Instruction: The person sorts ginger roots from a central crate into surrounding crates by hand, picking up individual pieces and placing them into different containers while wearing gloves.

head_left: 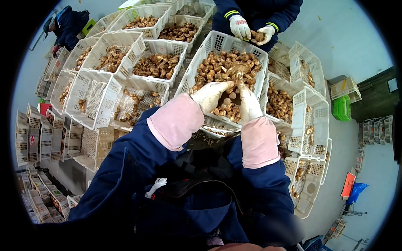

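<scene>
Brown mushroom (238, 69) is being pinched at 12 o'clock, above perforated white crate (218, 41), by nearly closed right gloved hand (250, 103); left gloved hand (209, 97) is being held half-curled at mushroom's 7 o'clock, hold unclear.

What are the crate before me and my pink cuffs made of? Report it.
Crate: probably moulded plastic, dull to slightly glossy; the grid of holes in its stiff-looking walls suggests it. Pink cuffs: likely soft matte fabric, given their creases; knit or woven, I can't tell.
</scene>
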A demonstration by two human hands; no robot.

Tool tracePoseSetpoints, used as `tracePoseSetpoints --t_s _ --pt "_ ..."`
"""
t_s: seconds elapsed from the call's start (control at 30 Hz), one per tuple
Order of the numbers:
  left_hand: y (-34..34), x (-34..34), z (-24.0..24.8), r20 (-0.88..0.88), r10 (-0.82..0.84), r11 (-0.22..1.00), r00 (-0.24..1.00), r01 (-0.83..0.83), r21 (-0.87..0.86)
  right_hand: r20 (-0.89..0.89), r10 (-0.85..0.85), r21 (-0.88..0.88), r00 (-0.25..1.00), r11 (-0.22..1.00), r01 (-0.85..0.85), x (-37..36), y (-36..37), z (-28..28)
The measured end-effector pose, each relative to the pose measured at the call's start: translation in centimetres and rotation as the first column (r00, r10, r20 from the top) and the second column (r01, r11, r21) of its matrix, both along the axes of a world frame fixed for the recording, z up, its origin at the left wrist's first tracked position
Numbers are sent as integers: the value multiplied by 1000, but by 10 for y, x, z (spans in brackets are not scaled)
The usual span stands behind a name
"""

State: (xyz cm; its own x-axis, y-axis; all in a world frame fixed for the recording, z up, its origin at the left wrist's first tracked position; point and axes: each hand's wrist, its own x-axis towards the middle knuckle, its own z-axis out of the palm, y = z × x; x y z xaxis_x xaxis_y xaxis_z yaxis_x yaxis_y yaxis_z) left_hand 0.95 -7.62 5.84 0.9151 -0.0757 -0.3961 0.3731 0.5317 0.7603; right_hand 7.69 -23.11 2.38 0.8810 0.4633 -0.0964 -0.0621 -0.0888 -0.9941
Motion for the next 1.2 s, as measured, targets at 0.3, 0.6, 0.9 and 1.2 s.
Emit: tracePoseSetpoints --t_s 0.3,0.6,0.9,1.2 --pt "-3 5 -13 16 -67 987 998 69 -142 46 -212 -12 976 977 213 8 13 10" --pt "11 2 -35 212 -137 983 968 106 152 78 -50 -197 996 978 65 2 18 -6" --pt "11 -9 6 108 -279 923 954 235 306 18 -301 162 953 942 295 -20 -59 49" --pt "25 -8 -27 172 -167 951 971 112 287 -80 -463 80 883 880 469 -70 -209 3"
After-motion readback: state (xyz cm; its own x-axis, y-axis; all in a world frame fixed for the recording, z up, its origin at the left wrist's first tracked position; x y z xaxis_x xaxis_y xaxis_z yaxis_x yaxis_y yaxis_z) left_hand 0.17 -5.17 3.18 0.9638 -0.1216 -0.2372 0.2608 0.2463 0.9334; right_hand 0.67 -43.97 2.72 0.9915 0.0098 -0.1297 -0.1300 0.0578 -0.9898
